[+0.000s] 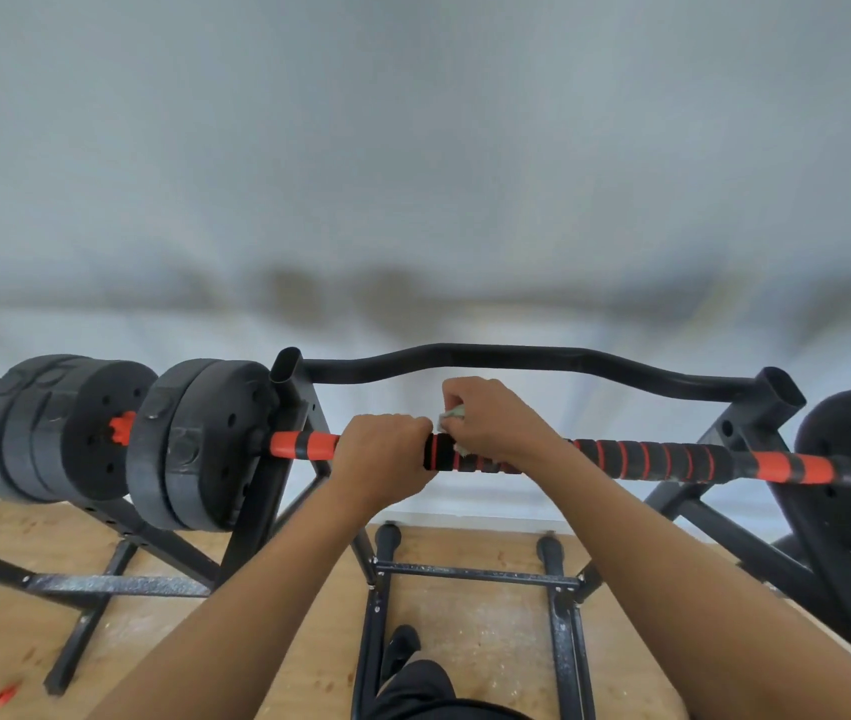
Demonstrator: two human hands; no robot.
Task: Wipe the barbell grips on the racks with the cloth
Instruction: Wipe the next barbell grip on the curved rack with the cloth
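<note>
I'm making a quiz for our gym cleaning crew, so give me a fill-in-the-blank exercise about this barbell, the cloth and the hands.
Of the left hand and the right hand, the cloth is in the ____ one.
The weight plates on the barbell are ____ in colour.
The rack stands on a ____ floor.
Missing words: right; black; wooden.

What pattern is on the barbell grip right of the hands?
The grip is black with red rings; head view.
</note>
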